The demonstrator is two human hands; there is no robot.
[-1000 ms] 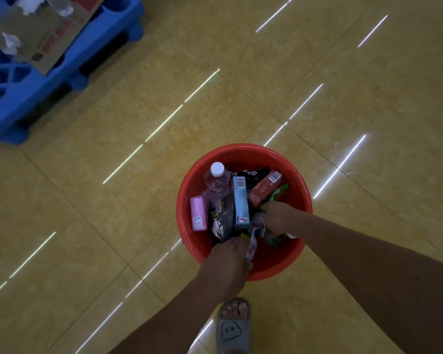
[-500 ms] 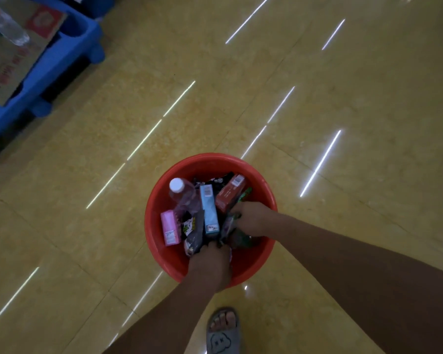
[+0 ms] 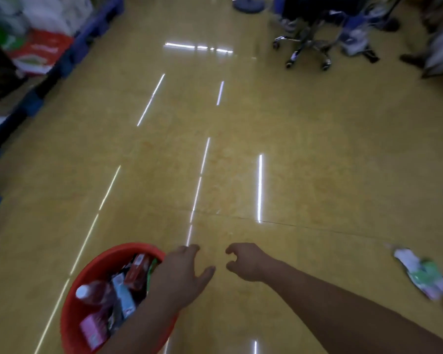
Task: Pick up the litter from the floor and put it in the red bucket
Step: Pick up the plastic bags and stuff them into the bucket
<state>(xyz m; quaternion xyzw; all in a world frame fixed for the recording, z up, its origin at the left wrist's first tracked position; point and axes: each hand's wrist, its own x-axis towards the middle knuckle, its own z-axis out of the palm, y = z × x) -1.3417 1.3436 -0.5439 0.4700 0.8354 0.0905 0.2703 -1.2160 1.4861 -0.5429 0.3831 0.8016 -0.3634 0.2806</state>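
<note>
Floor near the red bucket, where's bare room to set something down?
Bare floor runs forward from the red bucket, between the blue pallets on the left and the chair base far right. Crowded: inside the bucket, and the wrappers at right.

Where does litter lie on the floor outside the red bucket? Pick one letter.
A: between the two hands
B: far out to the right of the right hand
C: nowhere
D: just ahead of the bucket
B: a crumpled white and green wrapper lies on the floor well to the right of the right hand, while the floor between it and the left hand and ahead of the red bucket shows only light streaks.
</note>
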